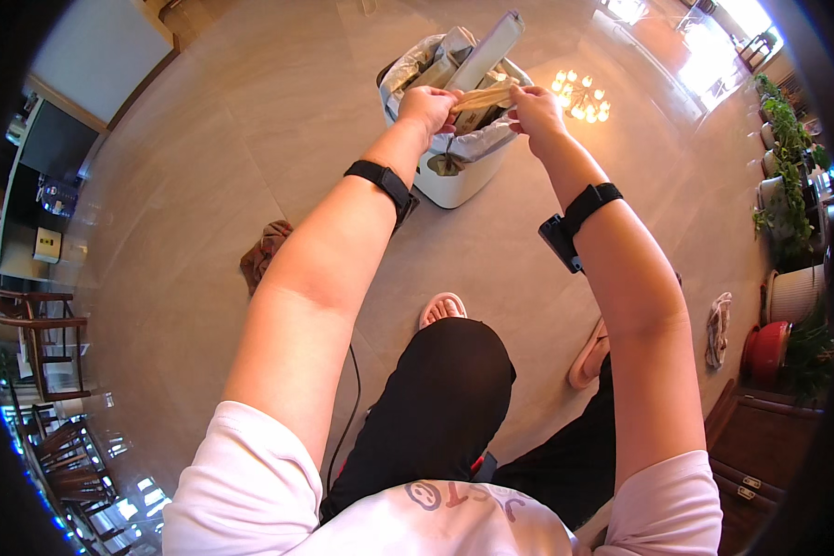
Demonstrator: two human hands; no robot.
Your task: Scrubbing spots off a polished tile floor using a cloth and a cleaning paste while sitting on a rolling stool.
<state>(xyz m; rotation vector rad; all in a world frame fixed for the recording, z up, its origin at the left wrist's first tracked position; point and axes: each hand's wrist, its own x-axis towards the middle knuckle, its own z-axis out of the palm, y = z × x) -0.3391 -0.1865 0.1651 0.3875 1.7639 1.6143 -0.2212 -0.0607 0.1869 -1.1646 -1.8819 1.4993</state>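
A white bin [459,177] with a pale plastic liner bag [406,76] stands in front of me on the floor. My left hand [427,111] pinches one end of a yellowish, twisted strip of soft material [485,97]. At its other end my right hand [536,115] grips it, so the strip spans the bin's opening between both hands. What the strip is made of cannot be told. Inside the bin, a long pale carton [490,48] sticks up at a slant, beside other cardboard packaging [472,121]. Parts of the contents are hidden behind my hands.
A crumpled brown cloth [267,251] lies on the tiled floor [181,208] at left, near a dark cable [354,389]. Another cloth [718,330] lies at right, by potted plants [785,132] and a red pot [766,351]. Wooden chairs [38,333] stand at far left.
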